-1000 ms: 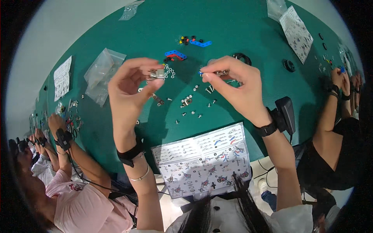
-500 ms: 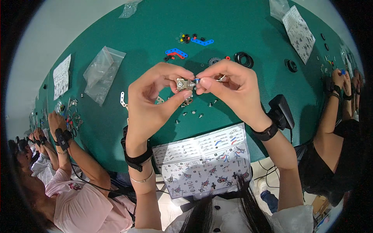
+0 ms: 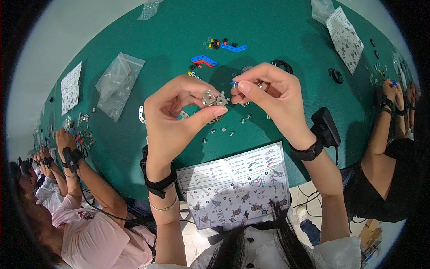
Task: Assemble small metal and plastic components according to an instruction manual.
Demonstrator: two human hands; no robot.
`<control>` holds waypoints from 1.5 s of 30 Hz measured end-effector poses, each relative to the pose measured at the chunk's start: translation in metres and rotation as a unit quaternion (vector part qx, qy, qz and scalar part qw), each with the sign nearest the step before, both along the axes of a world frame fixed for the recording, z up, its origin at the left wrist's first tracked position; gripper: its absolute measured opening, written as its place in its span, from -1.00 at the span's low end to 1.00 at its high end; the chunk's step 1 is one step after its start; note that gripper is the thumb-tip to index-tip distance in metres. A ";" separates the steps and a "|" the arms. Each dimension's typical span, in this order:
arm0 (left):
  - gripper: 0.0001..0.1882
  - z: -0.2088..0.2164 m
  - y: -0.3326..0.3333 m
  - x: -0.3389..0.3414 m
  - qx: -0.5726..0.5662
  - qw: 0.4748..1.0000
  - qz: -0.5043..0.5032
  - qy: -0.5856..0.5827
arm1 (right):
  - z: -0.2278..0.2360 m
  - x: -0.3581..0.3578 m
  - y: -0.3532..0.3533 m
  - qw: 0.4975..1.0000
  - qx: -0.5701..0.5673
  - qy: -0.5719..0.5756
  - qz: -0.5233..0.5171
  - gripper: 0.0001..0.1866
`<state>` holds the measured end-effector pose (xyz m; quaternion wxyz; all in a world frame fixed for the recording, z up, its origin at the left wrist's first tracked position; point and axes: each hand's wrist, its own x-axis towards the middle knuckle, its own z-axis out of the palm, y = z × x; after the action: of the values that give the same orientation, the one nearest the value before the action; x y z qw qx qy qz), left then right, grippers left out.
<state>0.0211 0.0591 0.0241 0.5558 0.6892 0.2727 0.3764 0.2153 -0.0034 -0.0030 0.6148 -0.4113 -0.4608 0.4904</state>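
Head view: the left hand [image 3: 172, 110] pinches a silvery metal bracket piece [image 3: 208, 97] between thumb and fingers, holding it above the middle of the green table [image 3: 260, 27]. Just beside it, the right hand [image 3: 277, 96] grips a small blue piece [image 3: 234, 84] between thumb and forefinger; more silvery hardware [image 3: 261, 85] shows among its curled fingers, too small to identify. The two held pieces are near each other but apart.

Loose screws [image 3: 224, 130] lie on the surface between the hands and the near edge. A printed leaflet [image 3: 235, 179] overhangs that edge. Left of the left hand lies a perforated metal strip [image 3: 141, 114]. Beyond the hands, toward the far edge, lie a bent blue strip [image 3: 204, 60], partly over a red strip [image 3: 204, 64], and a second blue strip [image 3: 235, 48] next to small black, red and yellow parts [image 3: 215, 43].

Farther out, a clear plastic bag [image 3: 118, 89] lies toward the left edge, and a black wheel [image 3: 336, 75] toward the right edge.
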 end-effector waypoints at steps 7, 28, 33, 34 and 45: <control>-0.73 -0.005 0.002 0.000 -0.019 1.000 -0.012 -0.015 | -0.003 0.001 0.001 0.999 -0.017 0.024 0.017 -0.84; -0.75 -0.021 0.006 0.005 -0.029 0.997 -0.060 -0.048 | -0.002 0.000 -0.003 0.964 0.127 -0.211 -0.099 -0.87; -0.76 -0.029 0.014 0.010 0.006 0.996 -0.087 -0.029 | 0.000 0.003 -0.001 0.958 0.124 -0.248 -0.073 -0.84; -0.76 -0.030 0.015 0.009 0.016 0.995 -0.094 -0.029 | 0.001 0.003 0.000 0.955 0.128 -0.256 -0.076 -0.84; -0.79 -0.029 0.013 0.010 -0.084 0.993 -0.034 -0.075 | -0.006 -0.002 0.002 0.979 0.068 -0.174 -0.082 -0.87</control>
<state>0.0309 0.0719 -0.0054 0.6429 0.6190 0.2377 0.3835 0.2137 -0.0015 -0.0085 0.5898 -0.4838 -0.5579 0.3270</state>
